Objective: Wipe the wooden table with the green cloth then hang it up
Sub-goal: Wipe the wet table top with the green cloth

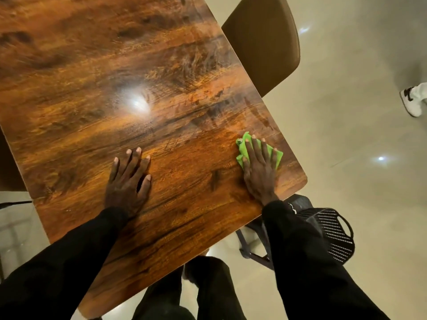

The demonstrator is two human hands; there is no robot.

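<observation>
The wooden table (pixel 97 84) fills the left and middle of the view, glossy, with a lamp's glare near its centre. My right hand (pixel 260 169) lies flat on the green cloth (pixel 241 147), pressing it onto the table close to the right corner. Most of the cloth is hidden under the fingers; its edges stick out on both sides. My left hand (pixel 129 181) rests flat on the bare wood, fingers spread, holding nothing. Both arms wear black sleeves.
A brown chair (pixel 265 42) stands at the table's far right edge. A black perforated plastic chair (pixel 332 234) sits below the right corner. Another person's white shoe (pixel 412 100) is on the pale floor at the far right. My legs show under the near edge.
</observation>
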